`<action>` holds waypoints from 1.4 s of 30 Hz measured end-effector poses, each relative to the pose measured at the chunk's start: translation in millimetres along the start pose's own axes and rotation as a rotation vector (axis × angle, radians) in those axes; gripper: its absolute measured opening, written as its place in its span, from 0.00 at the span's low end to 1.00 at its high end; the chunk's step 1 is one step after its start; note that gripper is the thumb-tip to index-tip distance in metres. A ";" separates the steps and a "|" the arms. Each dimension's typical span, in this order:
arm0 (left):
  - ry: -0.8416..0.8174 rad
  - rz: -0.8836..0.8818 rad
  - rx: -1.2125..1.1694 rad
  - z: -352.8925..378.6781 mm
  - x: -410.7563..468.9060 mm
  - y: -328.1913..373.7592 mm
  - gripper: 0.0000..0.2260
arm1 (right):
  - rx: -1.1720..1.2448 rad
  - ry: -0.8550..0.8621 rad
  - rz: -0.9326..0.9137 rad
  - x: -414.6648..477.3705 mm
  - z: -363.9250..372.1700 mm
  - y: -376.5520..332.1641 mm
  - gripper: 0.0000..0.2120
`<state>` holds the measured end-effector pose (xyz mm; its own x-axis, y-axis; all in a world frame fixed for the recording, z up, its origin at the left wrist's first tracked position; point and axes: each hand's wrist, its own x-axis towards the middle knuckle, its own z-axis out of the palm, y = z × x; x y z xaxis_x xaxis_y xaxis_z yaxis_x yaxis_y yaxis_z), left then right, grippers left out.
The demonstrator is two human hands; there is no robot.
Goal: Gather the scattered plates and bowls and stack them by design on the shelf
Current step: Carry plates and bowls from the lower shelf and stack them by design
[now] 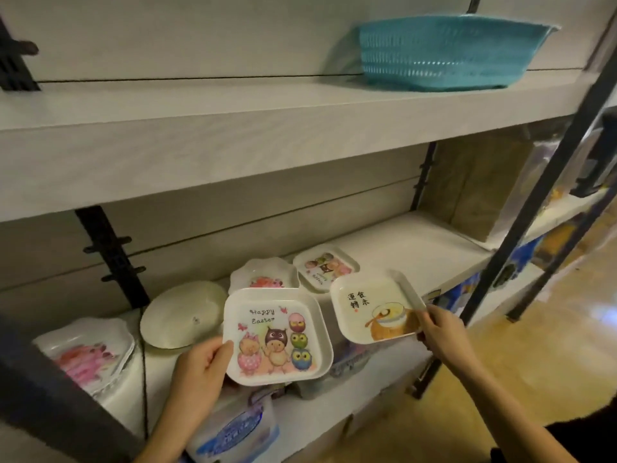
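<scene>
Standing far left on the white lower shelf [417, 248]: scalloped pink-flowered plates [90, 354], then a plain cream round plate [183, 315]. Left hand [197, 369] pinching a square white Easter-owl plate [277, 335]; matching owl plate [325, 267] lying behind, nearer this hand. Right hand [440, 332] gripping a square calligraphy plate [374, 309] by its right edge.
</scene>
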<state>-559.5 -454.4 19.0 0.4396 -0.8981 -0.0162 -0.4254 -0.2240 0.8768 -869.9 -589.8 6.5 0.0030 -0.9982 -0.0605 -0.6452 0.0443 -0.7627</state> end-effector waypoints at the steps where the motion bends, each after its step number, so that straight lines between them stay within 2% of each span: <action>1: 0.033 -0.023 -0.010 5.8 3.7 3.7 0.11 | -0.008 -0.030 -0.022 18.8 0.2 0.9 0.12; 7: 0.233 -0.163 -0.034 41.4 29.7 28.4 0.11 | -0.053 -0.147 -0.127 133.6 5.6 2.0 0.14; 13: 0.389 -0.282 -0.039 62.5 47.6 49.1 0.12 | -0.126 -0.275 -0.244 207.5 24.9 -5.4 0.12; 18: 0.476 -0.330 -0.016 71.5 52.1 56.9 0.12 | -0.119 -0.375 -0.229 234.9 54.7 -10.2 0.07; 23: 0.525 -0.371 -0.036 77.3 58.2 57.5 0.10 | -0.121 -0.378 -0.212 243.0 71.6 -11.2 0.08; 27: 0.564 -0.344 -0.028 87.0 64.6 59.5 0.13 | -0.200 -0.405 -0.226 242.6 75.0 -7.3 0.07; 29: 0.570 -0.344 -0.051 90.9 70.5 60.3 0.13 | -0.290 -0.407 -0.274 242.0 74.9 -5.5 0.07; 33: 0.526 -0.317 -0.050 101.7 81.3 64.0 0.13 | -0.475 -0.452 -0.396 241.0 76.7 -1.1 0.12; 37: 0.466 -0.283 -0.017 116.0 98.1 66.6 0.15 | -0.404 -0.455 -0.394 244.8 69.8 2.6 0.19; 42: 0.388 -0.235 0.042 147.1 134.3 70.7 0.17 | -0.326 -0.404 -0.406 255.3 43.1 9.5 0.20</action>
<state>-646.9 -646.5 8.2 0.7884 -0.6147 -0.0239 -0.3070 -0.4268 0.8506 -842.4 -842.4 -43.9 0.5402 -0.8363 -0.0940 -0.7304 -0.4104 -0.5459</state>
